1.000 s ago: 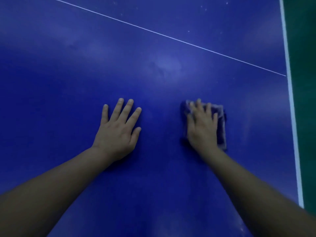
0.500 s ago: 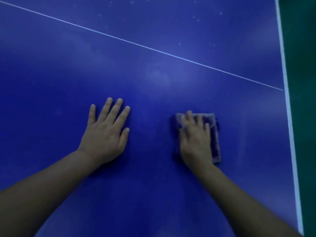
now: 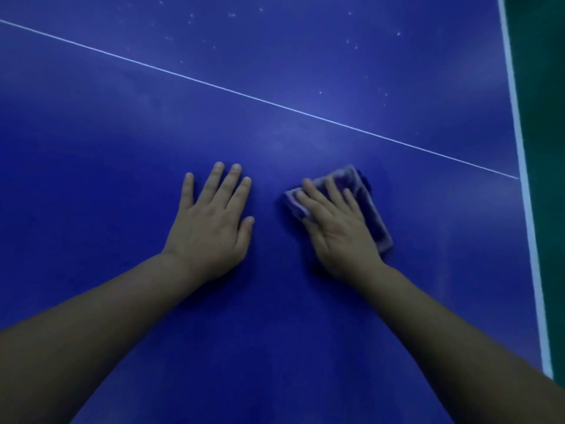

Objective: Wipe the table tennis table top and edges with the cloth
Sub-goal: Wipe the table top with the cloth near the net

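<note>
Both hands were flat on the blue desk (image 3: 91, 179) here, palms down, forearms reaching in from the bottom corners. The left hand (image 3: 211, 221) was just planted on the bare surface with its fingers straight and spread a bit, thumb pointing toward the other hand — it had nothing in it or under it.

The right hand (image 3: 336, 228) was pressing down on the cloth (image 3: 363, 197), fingers straight and laid across the top of it rather than wrapped around it. So it was more of a flat push than a grip. The cloth looked like a folded purple-ish rag, roughly rectangular and angled a little. It stuck out past the fingertips on the far side and along the outer edge of the right hand, away from the left one. A paler corner of it showed by the index finger, on the side facing the left hand. The two hands were near each other but not touching, with a strip of bare desk between them.

Beyond the fingertips of both hands, a thin white line (image 3: 244, 94) ran diagonally across the surface. Past that line — further away from the hands — the top had a scatter of small pale specks (image 3: 351, 44). Out to the right of the right hand, well apart from the cloth, was the white edge stripe (image 3: 519, 148) of the desk, and beyond it a green floor (image 3: 544, 117).
</note>
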Available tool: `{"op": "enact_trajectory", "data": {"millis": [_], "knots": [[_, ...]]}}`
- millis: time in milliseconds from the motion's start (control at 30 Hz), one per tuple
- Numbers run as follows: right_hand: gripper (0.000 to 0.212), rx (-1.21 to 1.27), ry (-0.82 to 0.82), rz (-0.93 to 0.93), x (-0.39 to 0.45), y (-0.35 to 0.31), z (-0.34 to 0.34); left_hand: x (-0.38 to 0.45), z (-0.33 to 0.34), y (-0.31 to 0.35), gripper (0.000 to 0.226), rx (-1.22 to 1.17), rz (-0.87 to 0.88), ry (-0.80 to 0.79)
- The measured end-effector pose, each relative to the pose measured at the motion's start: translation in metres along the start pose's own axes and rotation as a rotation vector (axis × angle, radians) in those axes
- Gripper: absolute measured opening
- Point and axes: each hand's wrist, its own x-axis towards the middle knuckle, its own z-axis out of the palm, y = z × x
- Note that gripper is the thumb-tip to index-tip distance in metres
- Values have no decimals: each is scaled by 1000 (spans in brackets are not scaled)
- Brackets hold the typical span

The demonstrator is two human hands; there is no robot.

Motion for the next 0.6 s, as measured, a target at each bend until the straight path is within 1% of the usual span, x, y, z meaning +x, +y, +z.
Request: {"op": "enact_trajectory", "data": {"millis": [33, 100, 167, 200, 233, 267, 300, 367, 433, 467, 500, 533, 600], "knots": [[53, 6, 29, 79, -6, 14, -3, 2, 1, 1, 68, -3, 5, -5], [52, -6, 161, 385, 6, 44, -11, 2, 2, 3, 69, -11, -3, -8], [49, 8, 259, 668, 42, 66, -22, -1, 1, 3, 68, -12, -17, -8], [48, 30, 273, 745, 62, 72, -27, -2, 1, 4, 68, -14, -18, -10], [48, 30, 268, 758, 80, 73, -28, -4, 1, 6, 68, -15, -17, -17], [48, 5, 249, 704, 94, 70, -29, -5, 2, 8, 68, -17, -17, -23], [49, -40, 211, 593, 102, 62, -27, -6, 3, 12, 68, -17, -18, -23], [54, -93, 98, 285, 90, 40, -18, -6, 5, 18, 68, -10, -17, -18], [56, -70, -12, 106, 35, 25, -12, -7, 8, 25, 67, -21, -14, -11], [56, -37, -36, 74, 1, 25, -12, -8, 9, 29, 67, -27, -7, -4], [55, -7, -36, 83, -27, 33, -13, -8, 11, 33, 66, -26, 6, -2], [55, 2, -19, 129, -45, 48, -17, -9, 12, 36, 66, -19, 23, -6], [59, -41, 34, 284, -45, 86, -28, -13, 15, 45, 66, -11, 40, -15]]}}
